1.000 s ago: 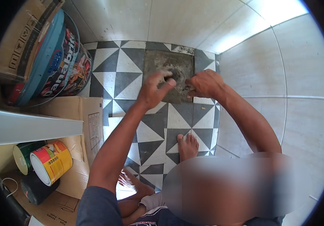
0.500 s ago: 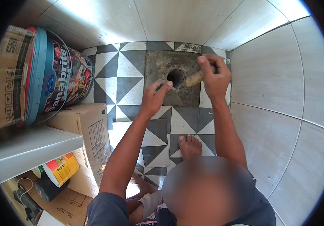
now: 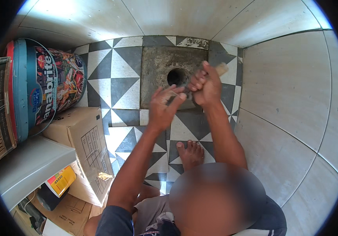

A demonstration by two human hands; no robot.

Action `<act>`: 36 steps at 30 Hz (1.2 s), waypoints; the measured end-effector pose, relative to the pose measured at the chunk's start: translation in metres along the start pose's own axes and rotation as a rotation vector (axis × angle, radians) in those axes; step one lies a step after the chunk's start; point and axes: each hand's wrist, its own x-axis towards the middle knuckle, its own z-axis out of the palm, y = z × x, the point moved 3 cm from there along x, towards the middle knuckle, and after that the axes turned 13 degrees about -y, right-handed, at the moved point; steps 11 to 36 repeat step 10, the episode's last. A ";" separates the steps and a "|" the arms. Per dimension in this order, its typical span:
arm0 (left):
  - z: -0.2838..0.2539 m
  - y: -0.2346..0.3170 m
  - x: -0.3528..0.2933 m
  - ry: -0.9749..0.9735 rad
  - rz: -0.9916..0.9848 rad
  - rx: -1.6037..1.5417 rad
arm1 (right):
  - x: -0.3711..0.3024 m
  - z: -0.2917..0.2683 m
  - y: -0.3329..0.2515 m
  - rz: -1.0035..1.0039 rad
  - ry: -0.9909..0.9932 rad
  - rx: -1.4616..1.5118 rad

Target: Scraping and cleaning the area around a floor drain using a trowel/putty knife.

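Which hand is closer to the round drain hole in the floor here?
Right. The right hand, gripping a wooden-handled tool, sits just right of the drain hole, nearly at its edge. The left hand is below it, open, slightly farther off.

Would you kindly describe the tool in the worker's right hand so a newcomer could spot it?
Find the bare concrete patch with a round hole in the black-and-white tiled floor. Beside the hole, the right hand grips a tool; its pale wooden handle end juts above the fist.

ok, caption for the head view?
Right hand grips a wooden-handled tool beside the floor drain hole; left hand touches it.
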 end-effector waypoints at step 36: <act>0.016 0.016 -0.009 0.058 0.063 -0.004 | -0.024 -0.005 -0.019 -0.087 0.097 -0.140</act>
